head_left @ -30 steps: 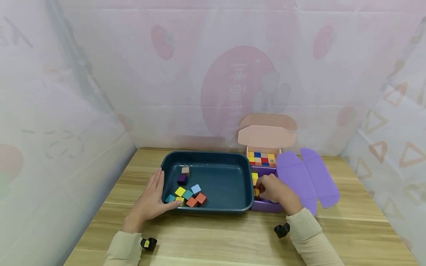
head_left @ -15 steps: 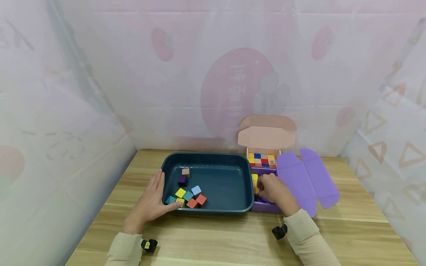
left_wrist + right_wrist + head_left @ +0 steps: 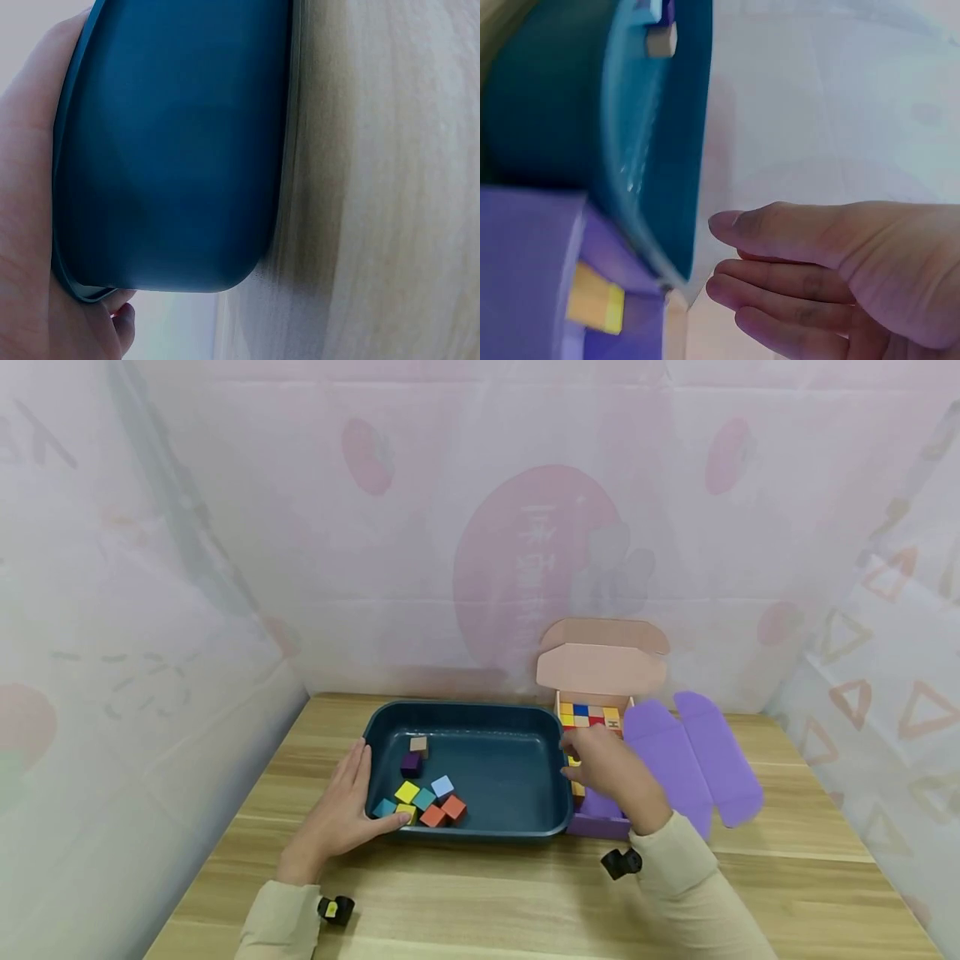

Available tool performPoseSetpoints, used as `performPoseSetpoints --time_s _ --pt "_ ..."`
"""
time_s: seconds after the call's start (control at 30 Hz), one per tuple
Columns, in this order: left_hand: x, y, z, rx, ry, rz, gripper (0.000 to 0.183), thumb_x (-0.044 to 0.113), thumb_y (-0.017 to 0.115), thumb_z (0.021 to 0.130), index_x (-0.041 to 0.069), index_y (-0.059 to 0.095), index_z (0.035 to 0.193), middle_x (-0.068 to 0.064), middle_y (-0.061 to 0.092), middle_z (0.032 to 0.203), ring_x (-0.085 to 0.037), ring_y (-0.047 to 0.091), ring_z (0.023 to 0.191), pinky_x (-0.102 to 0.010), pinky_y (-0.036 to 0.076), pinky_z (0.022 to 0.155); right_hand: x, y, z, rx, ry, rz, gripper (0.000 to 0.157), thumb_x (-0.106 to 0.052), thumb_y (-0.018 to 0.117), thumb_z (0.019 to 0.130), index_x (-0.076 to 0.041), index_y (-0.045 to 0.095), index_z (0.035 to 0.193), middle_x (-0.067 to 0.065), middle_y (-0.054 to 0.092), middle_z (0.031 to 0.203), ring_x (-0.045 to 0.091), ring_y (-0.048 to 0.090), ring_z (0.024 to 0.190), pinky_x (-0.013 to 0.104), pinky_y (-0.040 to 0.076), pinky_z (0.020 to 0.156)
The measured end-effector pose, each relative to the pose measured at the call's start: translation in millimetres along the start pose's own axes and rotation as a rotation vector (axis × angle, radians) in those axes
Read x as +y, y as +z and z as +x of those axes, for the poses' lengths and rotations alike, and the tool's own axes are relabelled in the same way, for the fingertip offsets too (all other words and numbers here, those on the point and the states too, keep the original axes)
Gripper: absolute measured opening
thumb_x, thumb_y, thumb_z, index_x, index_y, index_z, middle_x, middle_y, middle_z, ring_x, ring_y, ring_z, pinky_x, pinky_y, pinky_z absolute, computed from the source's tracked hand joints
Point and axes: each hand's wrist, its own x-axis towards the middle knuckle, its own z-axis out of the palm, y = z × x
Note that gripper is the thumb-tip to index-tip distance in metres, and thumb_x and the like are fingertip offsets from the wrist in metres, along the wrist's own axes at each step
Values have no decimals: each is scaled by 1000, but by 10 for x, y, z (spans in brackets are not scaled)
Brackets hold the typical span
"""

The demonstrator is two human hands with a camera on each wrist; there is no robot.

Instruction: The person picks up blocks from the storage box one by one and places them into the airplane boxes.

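One bare left hand (image 3: 337, 806) rests at the left end of the dark blue tray (image 3: 510, 777), fingers straight along the rim, thumb spread apart from them on the near edge. Nine cubes (image 3: 423, 799) lie inside the tray's left half. Just right of the tray, yellow blocks (image 3: 578, 791) sit in a purple box (image 3: 600, 826); the right hand (image 3: 611, 768) hovers above it, fingers loosely bent, thumb apart from them. By the tray's far right corner, a beige box (image 3: 602, 667) holds more coloured cubes.
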Motion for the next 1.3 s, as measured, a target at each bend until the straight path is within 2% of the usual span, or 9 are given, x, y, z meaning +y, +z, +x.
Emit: performPoseSetpoints --time_s 0.17,0.23,0.47,0.57,0.97,1.3 --pt "3 4 1 2 3 9 135 80 71 80 -4 11 167 -21 3 178 -46 10 164 -69 19 129 -225 2 70 -77 -44 30 30 -12 87 88 -2 77 114 10 77 101 18 69 87 36 65 82" --pt "2 3 -2 3 3 6 135 79 71 80 -4 11 167 -21 3 178 -45 10 164 -69 19 129 -304 60 97 -99 -76 43 30 -12 86 89 -3 77 116 9 78 104 17 70 87 36 66 83" --pt "12 -2 -9 0 2 2 135 79 71 80 -4 10 168 -22 3 178 -45 9 164 -69 19 129 -537 310 200 -185 -145 106 32 -11 83 91 -1 76 121 16 78 113 28 74 102 44 64 90" --pt "18 0 -11 -1 1 1 135 79 71 80 -4 11 167 -22 3 178 -46 10 164 -69 19 129 -619 406 256 -218 -163 99 32 -13 83 92 -1 76 121 15 78 111 27 73 102 42 64 91" --pt "37 8 -14 0 6 3 134 80 70 80 -4 12 167 -21 4 179 -46 12 164 -68 21 129 -932 727 451 -274 -180 84 29 -20 85 92 -12 79 118 2 78 107 6 65 84 21 61 82" --pt "65 -25 -15 -10 4 4 134 80 70 81 -4 12 167 -21 4 179 -46 11 164 -68 20 129 -1062 872 529 -260 -190 51 19 -20 85 91 -13 80 109 0 75 95 9 57 73 19 55 72"
